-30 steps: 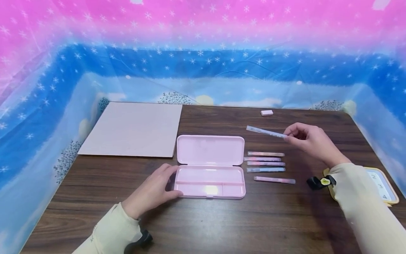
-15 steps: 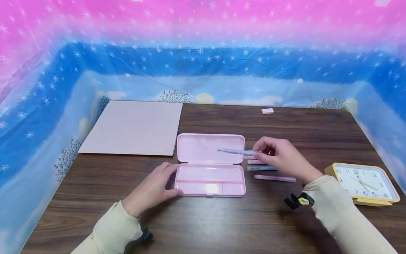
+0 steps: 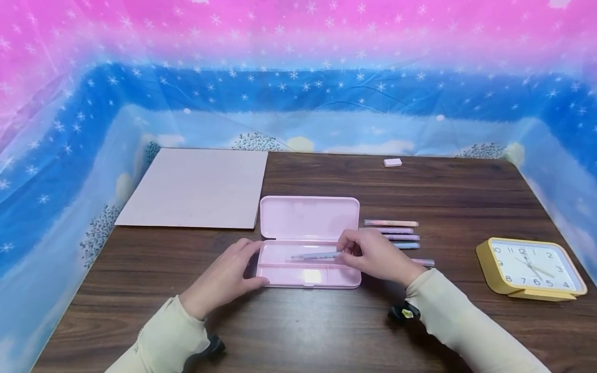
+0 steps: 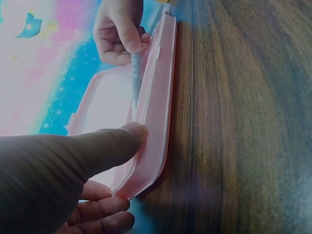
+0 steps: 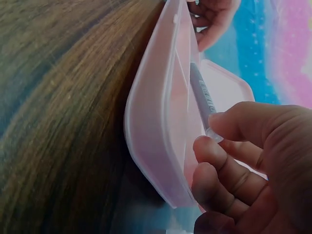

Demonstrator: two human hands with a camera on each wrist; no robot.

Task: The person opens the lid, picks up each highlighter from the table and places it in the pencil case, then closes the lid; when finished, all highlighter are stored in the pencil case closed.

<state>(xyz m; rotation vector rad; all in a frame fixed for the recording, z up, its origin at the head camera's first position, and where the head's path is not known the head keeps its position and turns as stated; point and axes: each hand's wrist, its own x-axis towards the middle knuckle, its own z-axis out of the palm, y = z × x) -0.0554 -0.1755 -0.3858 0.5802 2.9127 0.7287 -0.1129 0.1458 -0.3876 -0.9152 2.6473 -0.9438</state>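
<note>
An open pink pencil case (image 3: 310, 217) lies on the table, its lid folded back and its tray split into compartments. My left hand (image 3: 228, 280) holds the case's left end, thumb (image 4: 109, 146) on the front rim and fingers round the end. With thumb and fingertips my right hand (image 3: 378, 256) pinches one end of a slim pale grey-blue pen (image 3: 317, 256). The pen lies lengthwise over the long rear compartment, its free end pointing left. In the right wrist view the pen (image 5: 202, 92) appears inside the case walls; whether it touches the bottom I cannot tell.
Several pens (image 3: 392, 223) lie right of the case, partly covered by my right hand. A yellow clock (image 3: 531, 269) stands at the right. A small white-pink eraser (image 3: 393, 162) lies at the back, and a pale flat board (image 3: 196, 189) at the back left of the table (image 3: 298, 331).
My right hand has carried the pen left and toward me, from behind the row of pens to over the case's rear compartment. The clock is uncovered. My left hand has stayed put.
</note>
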